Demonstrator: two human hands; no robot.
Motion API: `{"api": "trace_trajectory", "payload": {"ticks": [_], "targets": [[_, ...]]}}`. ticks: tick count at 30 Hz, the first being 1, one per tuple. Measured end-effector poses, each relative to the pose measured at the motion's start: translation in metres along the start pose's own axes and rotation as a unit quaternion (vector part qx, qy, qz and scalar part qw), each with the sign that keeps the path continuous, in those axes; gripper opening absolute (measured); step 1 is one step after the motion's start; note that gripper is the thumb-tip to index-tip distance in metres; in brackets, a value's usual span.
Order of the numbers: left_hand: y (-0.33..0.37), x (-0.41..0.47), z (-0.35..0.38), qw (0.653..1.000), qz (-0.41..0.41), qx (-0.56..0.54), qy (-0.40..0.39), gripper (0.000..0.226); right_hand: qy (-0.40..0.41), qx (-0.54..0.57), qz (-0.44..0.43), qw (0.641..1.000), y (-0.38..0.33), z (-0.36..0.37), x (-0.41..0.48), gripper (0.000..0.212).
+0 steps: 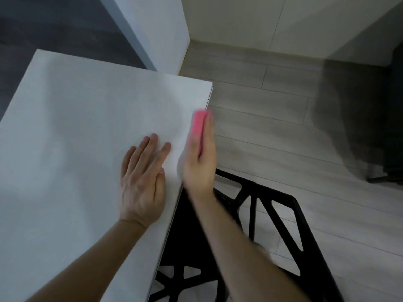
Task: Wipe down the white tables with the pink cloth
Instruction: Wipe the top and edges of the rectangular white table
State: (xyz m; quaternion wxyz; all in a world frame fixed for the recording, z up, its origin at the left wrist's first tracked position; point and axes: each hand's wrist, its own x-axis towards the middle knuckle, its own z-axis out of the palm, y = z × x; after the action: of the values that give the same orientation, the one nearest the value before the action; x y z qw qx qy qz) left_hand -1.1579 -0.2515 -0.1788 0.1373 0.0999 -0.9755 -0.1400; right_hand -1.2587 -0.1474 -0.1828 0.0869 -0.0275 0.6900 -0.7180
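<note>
A white table (76,127) fills the left half of the view. My left hand (142,177) lies flat on its top near the right edge, fingers straight and spread. My right hand (200,160) is blurred with motion and presses the folded pink cloth (198,125) against the table's right edge. Its fingers lie along the outer side of the cloth and its thumb on the inner side. Only the upper part of the cloth shows past the fingers.
A black chair (272,214) with triangular cut-outs stands just right of the table, under my right forearm. A white column (157,33) rises behind the table. Pale wood-look floor (272,127) spreads to the right, with dark furniture (392,138) at the far right.
</note>
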Motion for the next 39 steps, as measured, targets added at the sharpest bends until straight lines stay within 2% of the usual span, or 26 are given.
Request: {"api": "trace_trajectory", "payload": {"ticks": [2,4,7,9,11,13,17,19,21,23,26,29,32,35,37,39], "targets": [[0.001,0.001,0.0,1.0,-0.001,0.003,0.01,0.059,0.033,-0.014,0.021,0.999,-0.007,0.0,0.076,0.051],[0.0,0.002,0.0,1.0,0.004,0.005,0.007,0.058,0.057,-0.008,0.031,0.998,-0.011,0.002,0.088,0.051],[0.004,0.002,-0.002,1.0,0.003,0.011,0.0,0.058,0.034,0.059,0.036,0.997,-0.007,0.004,-0.01,0.052],[0.003,0.003,-0.003,1.0,0.002,0.012,-0.005,0.057,0.0,0.052,0.03,0.998,0.001,-0.001,-0.091,0.053],[0.002,0.004,-0.003,1.0,0.003,0.009,-0.006,0.056,-0.024,0.03,0.022,0.999,0.003,-0.006,-0.115,0.054],[0.002,0.005,-0.005,1.0,0.009,0.009,-0.005,0.057,-0.026,0.037,0.011,0.999,-0.001,-0.007,-0.067,0.051],[0.006,0.006,-0.007,1.0,0.005,0.009,0.0,0.057,0.022,-0.002,0.009,1.0,-0.01,-0.008,0.073,0.049],[0.009,0.008,-0.008,1.0,-0.004,0.004,0.002,0.057,0.033,-0.012,0.005,0.999,-0.012,-0.007,0.085,0.051],[0.011,0.008,-0.01,1.0,-0.01,0.002,0.005,0.055,0.026,0.004,-0.014,1.0,-0.009,-0.003,0.045,0.052],[0.013,0.006,-0.012,1.0,-0.012,0.003,-0.003,0.054,0.015,0.025,-0.016,0.999,0.0,-0.001,-0.03,0.052],[0.016,0.007,-0.016,0.999,-0.018,-0.016,-0.032,0.054,-0.051,0.015,-0.008,0.999,0.01,-0.008,-0.144,0.052],[0.014,0.004,-0.025,0.997,-0.018,-0.037,-0.07,0.056,-0.092,-0.014,-0.015,0.996,0.007,-0.019,-0.158,0.051],[0.004,-0.043,-0.046,0.999,0.014,0.002,-0.046,0.052,-0.058,-0.06,-0.026,0.996,0.0,-0.019,-0.072,0.052],[0.0,-0.142,-0.067,0.999,0.02,0.026,-0.01,0.042,-0.035,-0.086,-0.034,0.995,-0.007,-0.017,-0.008,0.052],[0.004,-0.2,-0.074,0.999,0.01,0.029,-0.017,0.042,-0.037,-0.061,-0.043,0.997,-0.005,-0.011,-0.032,0.052],[0.007,-0.227,-0.074,1.0,-0.01,0.015,-0.024,0.045,-0.029,-0.019,-0.045,0.998,-0.001,-0.002,-0.104,0.052]]}}
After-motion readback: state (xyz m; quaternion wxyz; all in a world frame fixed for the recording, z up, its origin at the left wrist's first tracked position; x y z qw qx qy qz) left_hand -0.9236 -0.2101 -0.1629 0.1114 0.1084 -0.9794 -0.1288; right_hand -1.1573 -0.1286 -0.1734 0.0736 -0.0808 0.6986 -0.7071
